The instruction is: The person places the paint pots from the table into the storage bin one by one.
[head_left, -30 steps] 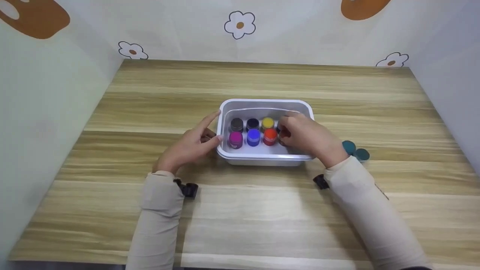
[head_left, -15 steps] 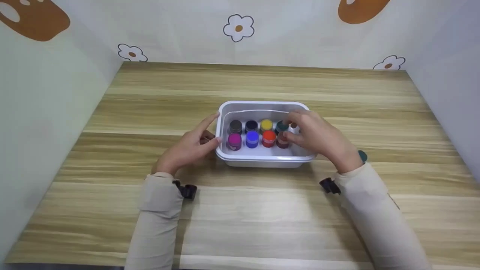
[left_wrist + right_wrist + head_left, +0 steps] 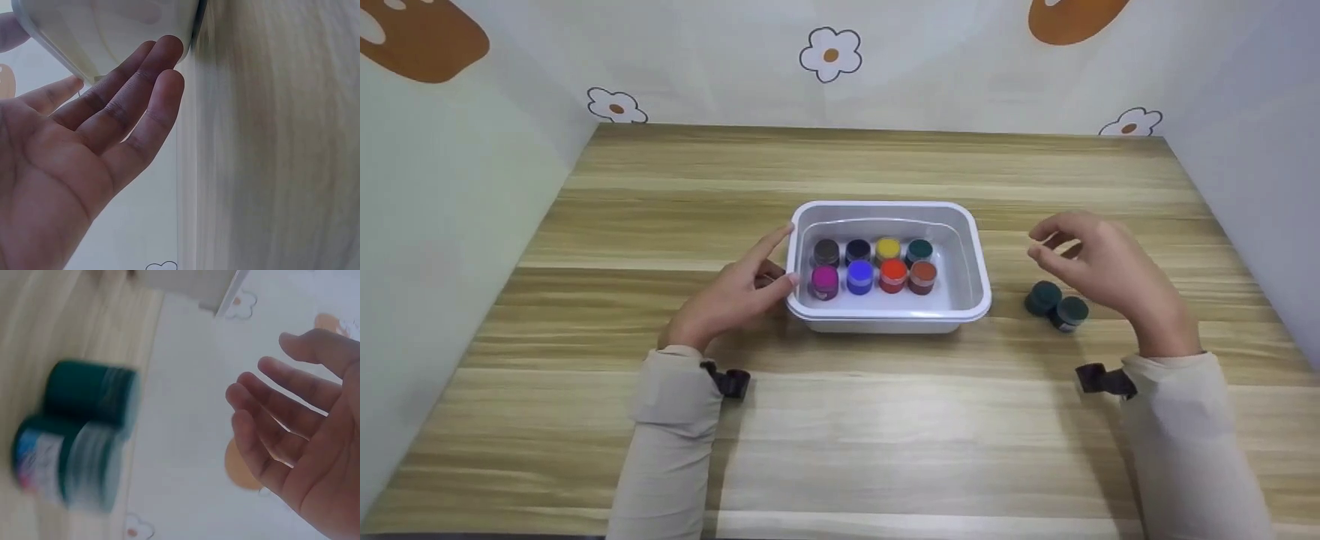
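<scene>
My left hand [image 3: 729, 294] rests at the left side of a white plastic tub [image 3: 889, 316], thumb and index fingertip at its rim. In the left wrist view the other fingers stretch out beside the tub's wall. Inside stand two rows of small paint jars: a grey jar [image 3: 826, 252], black, yellow and green behind; a magenta jar [image 3: 825, 282], blue, red and brown in front. To the right of the tub, my right hand [image 3: 1110, 262] hovers with nothing in its loosely bent fingers. Just below it, two dark green paint jars [image 3: 1043, 298] stand side by side on the table.
The wood-grain table [image 3: 885, 435] reaches back to a pale wall [image 3: 720, 67] printed with flowers, with further walls at the left and right. Inside the tub, bare floor [image 3: 956, 281] shows right of the jars.
My right hand has left the inside of the tub and moved right, above the two loose jars. The green and brown jars it covered now show. My left hand stays at the rim.
</scene>
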A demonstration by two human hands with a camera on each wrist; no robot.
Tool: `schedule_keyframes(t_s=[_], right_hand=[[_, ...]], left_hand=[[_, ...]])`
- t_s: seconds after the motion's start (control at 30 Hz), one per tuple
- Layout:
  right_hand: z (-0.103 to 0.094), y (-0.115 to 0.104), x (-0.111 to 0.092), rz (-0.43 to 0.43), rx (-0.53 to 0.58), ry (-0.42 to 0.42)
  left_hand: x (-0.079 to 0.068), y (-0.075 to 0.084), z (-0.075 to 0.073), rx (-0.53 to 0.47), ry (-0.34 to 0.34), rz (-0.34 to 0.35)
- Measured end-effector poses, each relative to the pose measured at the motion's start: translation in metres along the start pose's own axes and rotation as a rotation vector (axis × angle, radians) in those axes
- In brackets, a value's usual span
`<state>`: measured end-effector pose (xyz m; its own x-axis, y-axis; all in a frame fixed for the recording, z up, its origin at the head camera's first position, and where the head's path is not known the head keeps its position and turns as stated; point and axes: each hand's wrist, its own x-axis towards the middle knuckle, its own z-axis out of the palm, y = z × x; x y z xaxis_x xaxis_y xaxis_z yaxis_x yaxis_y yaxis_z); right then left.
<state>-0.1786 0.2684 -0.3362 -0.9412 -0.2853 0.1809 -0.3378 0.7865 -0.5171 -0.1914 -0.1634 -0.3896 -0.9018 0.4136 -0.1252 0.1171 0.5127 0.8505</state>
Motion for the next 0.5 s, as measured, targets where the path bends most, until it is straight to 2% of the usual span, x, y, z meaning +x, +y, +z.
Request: schedule_keyframes(t_s=[0.17, 0.3, 0.5], right_hand=[[-0.005, 0.026, -0.022, 0.117, 0.048, -0.086], [-0.007, 0.042, -0.037, 0.205, 0.046, -0.173], [-0.004, 0.057, -0.051, 0.228, 0.052, -0.233]], left_hand=[[0.001, 0.001, 0.000, -0.010, 0.001, -0.005], [0.001, 0.000, 0.001, -0.013, -0.001, -0.004], [0.002, -0.002, 0.001, -0.017, 0.002, -0.005]])
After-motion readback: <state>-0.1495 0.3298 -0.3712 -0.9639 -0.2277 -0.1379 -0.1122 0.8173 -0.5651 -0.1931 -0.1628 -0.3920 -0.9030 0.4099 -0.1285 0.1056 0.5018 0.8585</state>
